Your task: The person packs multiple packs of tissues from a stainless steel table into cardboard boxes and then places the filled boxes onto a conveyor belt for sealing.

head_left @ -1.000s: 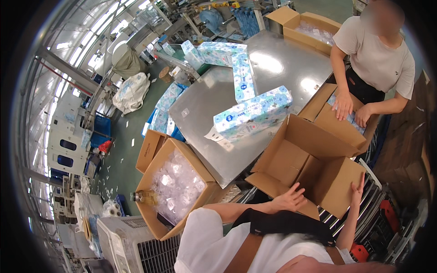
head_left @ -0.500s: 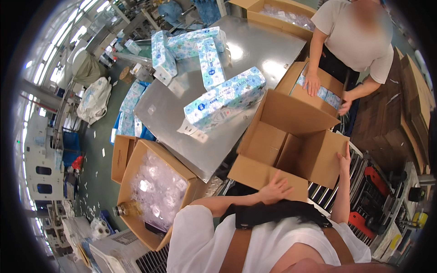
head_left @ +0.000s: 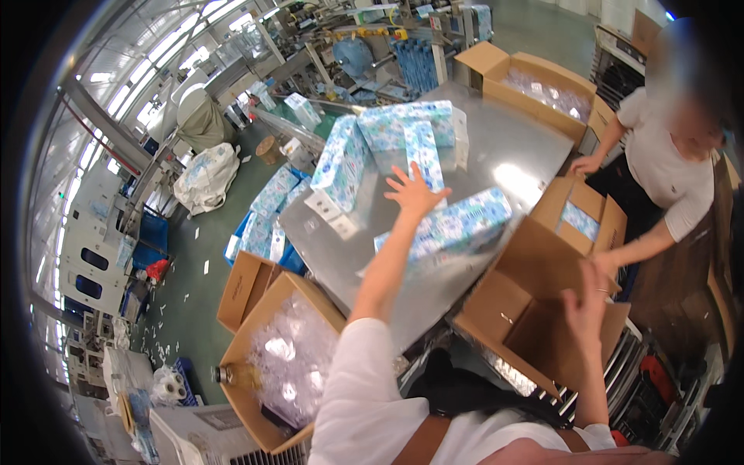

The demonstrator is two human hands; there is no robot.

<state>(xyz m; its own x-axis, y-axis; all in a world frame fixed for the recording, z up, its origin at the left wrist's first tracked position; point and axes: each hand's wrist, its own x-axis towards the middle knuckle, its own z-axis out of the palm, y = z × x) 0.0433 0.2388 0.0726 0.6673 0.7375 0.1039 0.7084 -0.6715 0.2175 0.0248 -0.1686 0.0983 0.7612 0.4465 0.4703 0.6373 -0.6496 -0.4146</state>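
Fingers spread, my left hand [head_left: 416, 192] reaches over the metal table [head_left: 333, 240], above the near end of a narrow floral pack [head_left: 421, 147]. Whether it touches that pack I cannot tell. In front of it lies a long blue-and-white wrapped pack [head_left: 457, 225], partly behind my forearm. Two more such packs, the left pack [head_left: 339, 167] and the rear pack [head_left: 387, 124], stand farther back. My right hand [head_left: 587, 310] is at the right side of an open cardboard box [head_left: 535, 260], fingers apart and nothing seen in them. The visible inside of the box holds no pack.
A co-worker [head_left: 659, 163] stands at the right by a smaller carton [head_left: 552, 203] holding packs, one hand close to mine. Boxes of clear plastic pieces stand at the left [head_left: 291, 349] and back [head_left: 546, 97]. A roller conveyor [head_left: 620, 380] runs under the open box.
My left hand has left the open box's near flap and swung out over the table. My right hand has come off the outer right flap. The view has shifted; the co-worker's hands have moved.
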